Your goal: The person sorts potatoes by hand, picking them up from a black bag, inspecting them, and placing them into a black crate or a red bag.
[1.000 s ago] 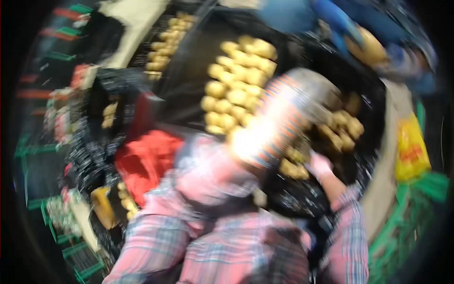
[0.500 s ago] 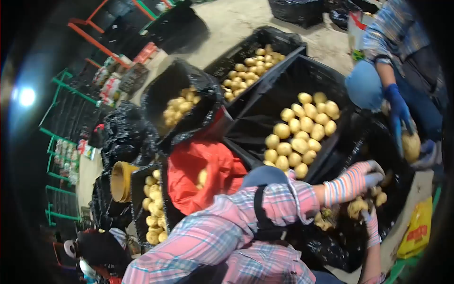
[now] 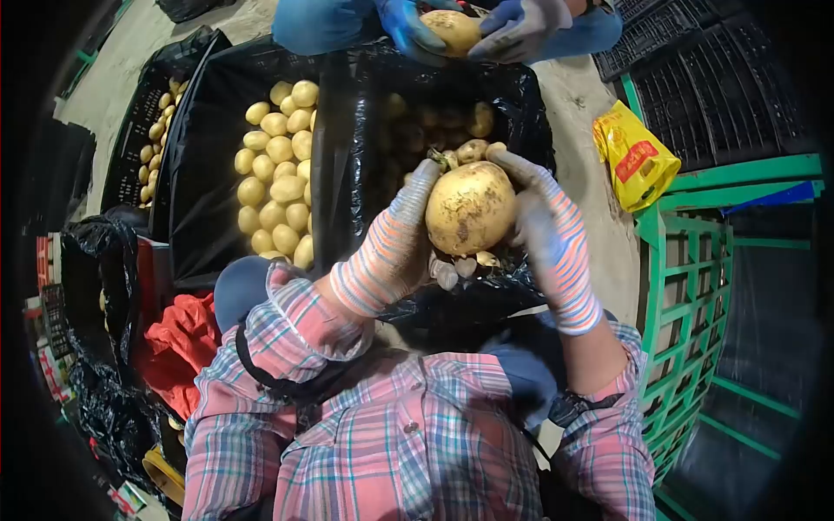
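Note:
A large round yellow potato (image 3: 470,208) with brown dirt patches is held up between my hands, close to the camera. My left hand (image 3: 395,239), in a striped glove with a grey palm, cups its left side. Around the right side curves my right hand (image 3: 543,221), in a matching glove and partly smeared by motion; its thumb or fingertip is near the top. Small greenish shreds show beside the left fingertips. Below and behind lies a black-lined bin (image 3: 521,95) with dirty potatoes (image 3: 473,150), partly hidden by my hands.
Another person's blue-gloved hands (image 3: 408,30) hold a potato (image 3: 452,33) across the bin. Left stands a black-lined crate (image 3: 204,174) of clean potatoes (image 3: 276,178). A red bag (image 3: 182,343) lies lower left; a yellow bag (image 3: 638,156) and green metal frame (image 3: 686,286) are right.
The view has swung round to face the bin squarely. My hands were apart, low among dirty potatoes; now both are raised together around one large potato. The other person's hands now show at the top.

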Demonstrator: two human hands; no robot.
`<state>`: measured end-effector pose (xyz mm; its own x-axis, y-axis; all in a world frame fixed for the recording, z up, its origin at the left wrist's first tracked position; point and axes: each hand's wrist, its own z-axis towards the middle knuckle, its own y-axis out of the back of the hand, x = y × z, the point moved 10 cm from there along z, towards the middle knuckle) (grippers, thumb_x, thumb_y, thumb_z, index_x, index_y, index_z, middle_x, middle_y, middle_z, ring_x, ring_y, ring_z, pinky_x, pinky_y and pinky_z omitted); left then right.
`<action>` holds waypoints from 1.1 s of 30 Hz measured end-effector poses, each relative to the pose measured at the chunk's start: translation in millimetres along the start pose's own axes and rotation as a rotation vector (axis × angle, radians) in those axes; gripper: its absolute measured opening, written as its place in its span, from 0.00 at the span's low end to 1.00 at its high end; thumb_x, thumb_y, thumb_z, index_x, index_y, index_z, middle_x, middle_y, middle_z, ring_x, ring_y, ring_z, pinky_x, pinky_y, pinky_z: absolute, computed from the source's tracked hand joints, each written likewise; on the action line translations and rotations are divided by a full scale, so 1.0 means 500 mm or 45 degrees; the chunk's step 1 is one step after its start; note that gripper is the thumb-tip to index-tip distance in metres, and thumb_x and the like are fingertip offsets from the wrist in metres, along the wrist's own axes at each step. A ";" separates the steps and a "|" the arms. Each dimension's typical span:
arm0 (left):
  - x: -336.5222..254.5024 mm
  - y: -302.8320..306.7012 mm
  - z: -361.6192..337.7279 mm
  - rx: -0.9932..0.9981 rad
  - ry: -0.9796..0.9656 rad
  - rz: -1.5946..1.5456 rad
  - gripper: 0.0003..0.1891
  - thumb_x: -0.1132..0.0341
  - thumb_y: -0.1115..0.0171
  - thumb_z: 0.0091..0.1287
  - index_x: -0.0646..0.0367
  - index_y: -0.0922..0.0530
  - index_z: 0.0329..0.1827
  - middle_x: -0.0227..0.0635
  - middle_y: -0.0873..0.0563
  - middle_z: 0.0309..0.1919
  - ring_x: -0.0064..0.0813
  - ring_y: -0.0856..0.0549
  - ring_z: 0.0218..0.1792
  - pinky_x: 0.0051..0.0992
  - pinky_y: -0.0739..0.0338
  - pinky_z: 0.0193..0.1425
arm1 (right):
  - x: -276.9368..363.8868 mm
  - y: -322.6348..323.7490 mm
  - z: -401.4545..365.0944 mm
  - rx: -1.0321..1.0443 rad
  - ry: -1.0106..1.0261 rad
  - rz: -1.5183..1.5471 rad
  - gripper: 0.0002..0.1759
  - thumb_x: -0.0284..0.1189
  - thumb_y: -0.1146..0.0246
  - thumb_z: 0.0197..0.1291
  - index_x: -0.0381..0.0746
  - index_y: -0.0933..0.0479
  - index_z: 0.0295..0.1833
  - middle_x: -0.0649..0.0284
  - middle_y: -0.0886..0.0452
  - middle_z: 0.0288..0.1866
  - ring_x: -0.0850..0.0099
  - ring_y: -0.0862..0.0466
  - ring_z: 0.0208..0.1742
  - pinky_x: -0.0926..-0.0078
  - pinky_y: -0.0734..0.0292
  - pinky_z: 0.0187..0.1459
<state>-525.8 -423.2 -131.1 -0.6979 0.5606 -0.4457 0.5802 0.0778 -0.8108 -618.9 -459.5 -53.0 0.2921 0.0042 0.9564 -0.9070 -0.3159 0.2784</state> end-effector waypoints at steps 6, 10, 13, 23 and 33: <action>0.017 -0.013 -0.014 0.140 -0.011 0.276 0.37 0.32 0.54 0.66 0.58 0.30 0.62 0.35 0.17 0.40 0.21 0.18 0.29 0.15 0.27 0.23 | 0.019 -0.009 0.008 -0.136 0.395 -0.214 0.23 0.36 0.35 0.56 0.34 0.26 0.54 0.54 0.21 0.46 0.65 0.20 0.49 0.69 0.26 0.52; 0.017 -0.037 -0.011 0.044 -0.083 0.163 0.39 0.33 0.52 0.65 0.57 0.33 0.66 0.35 0.18 0.45 0.21 0.19 0.33 0.15 0.30 0.25 | -0.074 0.001 0.036 0.051 -0.009 0.503 0.19 0.37 0.46 0.67 0.32 0.25 0.52 0.56 0.21 0.53 0.67 0.23 0.57 0.69 0.29 0.60; -0.014 -0.012 -0.021 0.058 -0.143 0.249 0.42 0.34 0.46 0.62 0.59 0.37 0.69 0.37 0.22 0.52 0.24 0.20 0.44 0.19 0.26 0.36 | -0.006 0.002 0.022 -0.058 0.273 0.160 0.21 0.40 0.39 0.60 0.34 0.24 0.50 0.55 0.21 0.47 0.64 0.22 0.51 0.69 0.29 0.56; -0.055 -0.051 -0.030 0.187 -0.531 0.519 0.49 0.56 0.21 0.48 0.62 0.40 0.71 0.40 0.31 0.65 0.35 0.30 0.66 0.34 0.35 0.69 | -0.013 0.007 0.019 -0.013 0.320 0.183 0.24 0.44 0.42 0.63 0.33 0.25 0.53 0.53 0.21 0.49 0.64 0.20 0.51 0.69 0.28 0.56; -0.068 -0.046 -0.031 0.184 -0.457 0.472 0.50 0.59 0.19 0.45 0.62 0.40 0.70 0.42 0.29 0.63 0.33 0.29 0.64 0.32 0.33 0.68 | 0.034 -0.009 -0.005 0.053 0.586 -0.120 0.44 0.50 0.29 0.46 0.33 0.32 0.63 0.52 0.27 0.54 0.59 0.25 0.56 0.65 0.32 0.61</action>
<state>-508.7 -431.3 -91.5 -0.5716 0.2101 -0.7932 0.7690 -0.2000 -0.6072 -610.4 -455.4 -37.6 0.1995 0.4518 0.8695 -0.8672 -0.3318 0.3713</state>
